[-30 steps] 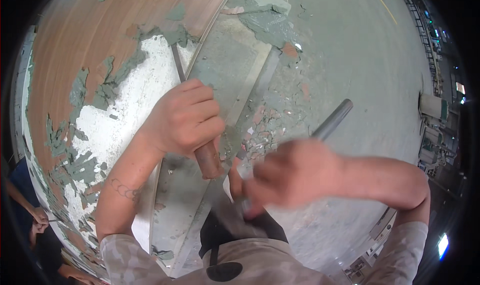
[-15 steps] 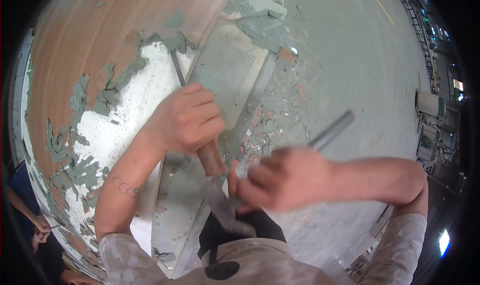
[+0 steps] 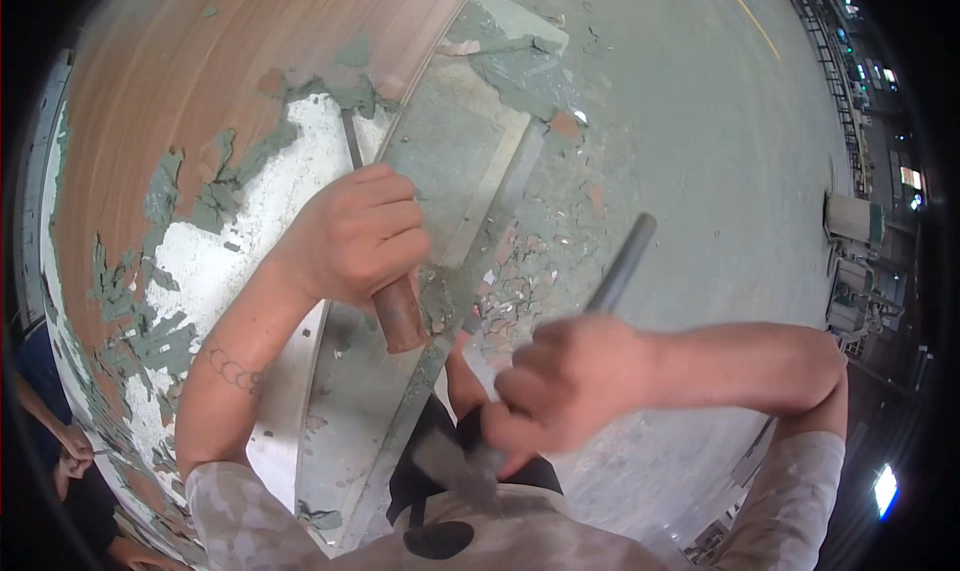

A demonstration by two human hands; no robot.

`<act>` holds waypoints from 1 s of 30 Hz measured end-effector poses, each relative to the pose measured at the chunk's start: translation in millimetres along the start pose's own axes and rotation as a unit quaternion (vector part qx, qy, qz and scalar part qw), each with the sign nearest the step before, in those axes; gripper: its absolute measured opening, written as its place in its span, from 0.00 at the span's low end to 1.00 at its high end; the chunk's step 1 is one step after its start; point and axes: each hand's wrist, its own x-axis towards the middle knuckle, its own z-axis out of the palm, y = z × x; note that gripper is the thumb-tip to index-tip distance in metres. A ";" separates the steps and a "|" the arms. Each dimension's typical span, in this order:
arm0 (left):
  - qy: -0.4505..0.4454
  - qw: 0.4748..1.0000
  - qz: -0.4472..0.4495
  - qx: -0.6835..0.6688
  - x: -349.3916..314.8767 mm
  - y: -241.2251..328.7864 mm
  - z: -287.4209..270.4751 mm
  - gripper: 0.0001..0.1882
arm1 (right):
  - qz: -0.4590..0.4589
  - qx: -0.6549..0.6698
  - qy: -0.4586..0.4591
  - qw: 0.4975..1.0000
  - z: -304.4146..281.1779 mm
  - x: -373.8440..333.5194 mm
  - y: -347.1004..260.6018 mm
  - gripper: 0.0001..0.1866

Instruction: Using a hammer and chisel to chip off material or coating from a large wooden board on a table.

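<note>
Brown-handled metal chisel (image 3: 398,316) clenched by left grip (image 3: 365,236), grey metal hammer (image 3: 624,261) by right grip (image 3: 570,383).
Butt (image 3: 406,345) bared below left, seemingly for striking.

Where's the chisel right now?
The chisel is left of centre in the head view, in the left hand, its blade over the white patch.

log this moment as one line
left hand: grips brown-handled metal chisel | right hand: grips grey-handled hammer | chisel blade: over ragged white patch
</note>
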 end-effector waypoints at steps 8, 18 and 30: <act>0.021 1.000 0.005 -0.007 3.2 0.4 0.3 0.19 | 0.066 0.034 -0.052 0.996 18.9 -1.4 20.7 0.27; 0.000 1.000 0.018 0.019 -3.0 -11.5 -4.8 0.21 | 0.011 0.049 -0.033 0.998 9.5 3.8 -9.7 0.27; 0.052 0.997 -0.019 0.051 -9.5 -36.4 -20.8 0.16 | 0.027 0.039 -0.007 0.999 13.8 -0.6 -6.5 0.25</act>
